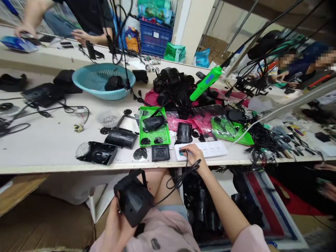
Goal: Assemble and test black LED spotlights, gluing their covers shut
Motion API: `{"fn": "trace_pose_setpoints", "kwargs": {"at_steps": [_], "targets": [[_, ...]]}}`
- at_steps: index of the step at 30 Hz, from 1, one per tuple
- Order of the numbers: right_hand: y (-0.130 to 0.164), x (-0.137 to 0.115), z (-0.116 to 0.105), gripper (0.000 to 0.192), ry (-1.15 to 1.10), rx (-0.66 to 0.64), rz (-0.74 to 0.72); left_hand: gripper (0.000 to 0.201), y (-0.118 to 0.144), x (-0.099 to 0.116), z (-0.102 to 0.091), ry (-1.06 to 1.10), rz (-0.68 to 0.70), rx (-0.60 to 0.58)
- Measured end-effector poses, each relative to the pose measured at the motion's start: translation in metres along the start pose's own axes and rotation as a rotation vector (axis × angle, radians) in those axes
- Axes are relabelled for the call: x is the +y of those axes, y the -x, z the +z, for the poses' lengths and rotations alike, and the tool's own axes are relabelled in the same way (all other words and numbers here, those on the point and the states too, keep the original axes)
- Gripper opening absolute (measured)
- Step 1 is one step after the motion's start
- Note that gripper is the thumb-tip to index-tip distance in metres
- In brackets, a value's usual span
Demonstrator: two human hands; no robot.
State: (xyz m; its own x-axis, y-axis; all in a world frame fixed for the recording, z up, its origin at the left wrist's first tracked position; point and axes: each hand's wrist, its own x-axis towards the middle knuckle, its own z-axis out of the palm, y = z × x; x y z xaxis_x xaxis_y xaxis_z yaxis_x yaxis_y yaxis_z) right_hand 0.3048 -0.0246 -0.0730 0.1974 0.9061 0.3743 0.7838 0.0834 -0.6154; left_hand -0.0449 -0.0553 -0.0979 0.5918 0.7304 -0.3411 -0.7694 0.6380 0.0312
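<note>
My left hand [115, 217] is wrapped round a boxy black lamp housing [133, 199] with a bracket, above my lap and below the table edge. A looped black power cord [181, 178] runs from the housing up to my right hand [194, 154]. Those fingers are closed on the cord's plug [182, 152], at the left end of a white power strip [215, 148]. My fingers partly cover the plug, so I cannot tell how far it sits in the socket. Just behind the strip stands a black housing [184, 133].
A green basket [168, 136] holds a black housing. Other housings [120, 138] lie left of it. Farther back are a blue colander [78, 78], a heap of black parts [174, 84] and a hanging green screwdriver [206, 84]. Other people [86, 21] sit across and at right.
</note>
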Motion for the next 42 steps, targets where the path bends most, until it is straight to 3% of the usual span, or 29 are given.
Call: {"fn": "trace_pose_setpoints", "kwargs": {"at_steps": [1,3,5,7,13,19,31,42], "targets": [[0.001,0.001,0.001,0.017,0.011,0.009,-0.014,0.051,0.001,-0.005,-0.005,-0.002,0.059,-0.010],[0.008,0.001,0.003,0.022,0.019,0.029,-0.048,0.041,0.006,-0.016,-0.006,-0.044,0.101,0.126],[0.015,0.002,0.004,0.029,0.018,0.043,-0.076,0.031,0.012,-0.024,0.002,-0.042,0.053,0.314],[0.019,0.006,0.003,0.035,0.029,0.034,-0.082,0.036,0.017,-0.029,0.012,-0.009,0.062,0.358],[0.018,0.013,0.000,0.051,0.144,-0.074,-0.092,0.046,0.026,-0.032,0.021,0.112,0.137,0.388],[0.021,0.009,0.003,0.053,0.180,0.040,-0.056,0.053,0.024,-0.039,0.011,0.170,0.143,0.395],[0.019,-0.002,0.004,0.053,0.149,0.070,-0.019,0.047,0.024,-0.044,0.005,0.144,0.162,0.382],[0.020,-0.003,0.005,0.045,0.141,0.069,0.003,0.051,0.021,-0.039,0.010,0.145,0.127,0.470]]}}
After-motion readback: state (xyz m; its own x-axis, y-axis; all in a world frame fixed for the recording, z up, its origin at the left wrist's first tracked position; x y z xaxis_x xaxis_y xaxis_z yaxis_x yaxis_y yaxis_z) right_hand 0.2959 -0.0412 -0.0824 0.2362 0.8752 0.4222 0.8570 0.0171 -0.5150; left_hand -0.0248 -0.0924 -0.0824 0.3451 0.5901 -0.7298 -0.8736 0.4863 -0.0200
